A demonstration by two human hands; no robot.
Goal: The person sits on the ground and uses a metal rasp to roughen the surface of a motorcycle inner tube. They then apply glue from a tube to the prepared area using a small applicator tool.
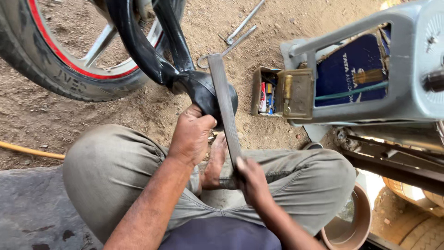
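My left hand [192, 134] grips a folded bulge of black rubber inner tube [199, 88] that loops up toward a wheel. My right hand [252, 180] holds the lower end of a long flat metal file [224, 102], whose blade lies across the bulge of the tube. I sit cross-legged in grey trousers, a bare foot [215, 162] between my hands.
A motorcycle wheel [60, 69] with a red rim stripe stands at upper left on the dirt. Two long spanners [238, 34] lie on the ground. A small open tin box [266, 97] sits beside a grey metal machine frame [370, 74]. A round basin [351, 222] is at lower right. A yellow hose [27, 150] runs at left.
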